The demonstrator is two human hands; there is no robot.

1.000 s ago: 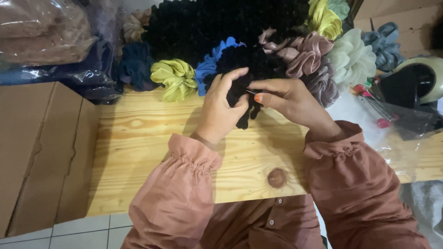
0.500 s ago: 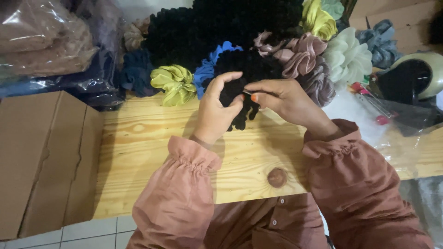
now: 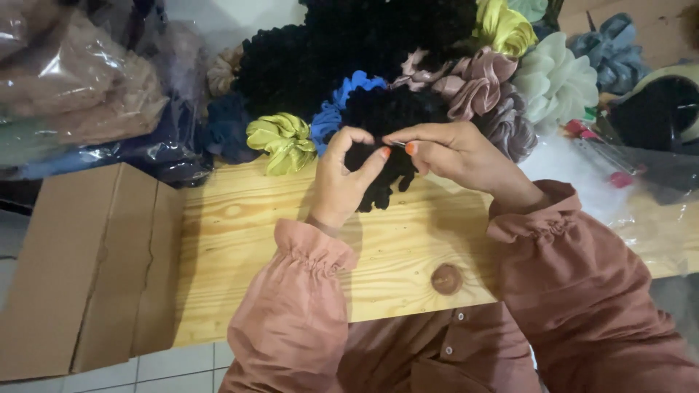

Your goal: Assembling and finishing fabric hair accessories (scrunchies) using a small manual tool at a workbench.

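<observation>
My left hand (image 3: pixel 342 182) and my right hand (image 3: pixel 455 153) both pinch a black ruffled scrunchie (image 3: pixel 386 178) held just above the wooden table (image 3: pixel 240 240). The fingertips meet at its upper edge, where my right thumb and forefinger grip something thin and small that I cannot make out. Part of the scrunchie hangs down between my palms. Both wrists wear gathered rust-coloured sleeves.
A heap of scrunchies lies behind: black (image 3: pixel 349 51), blue (image 3: pixel 335 109), olive green (image 3: pixel 280 138), mauve satin (image 3: pixel 473 80), yellow (image 3: pixel 502 25), pale green (image 3: pixel 557 76). A cardboard box (image 3: pixel 80 269) stands left, plastic bags (image 3: pixel 73 94) above it, a dark rounded object (image 3: pixel 655 109) right.
Both hands stay on the black scrunchie with only small finger shifts. The camera view has drifted slightly.
</observation>
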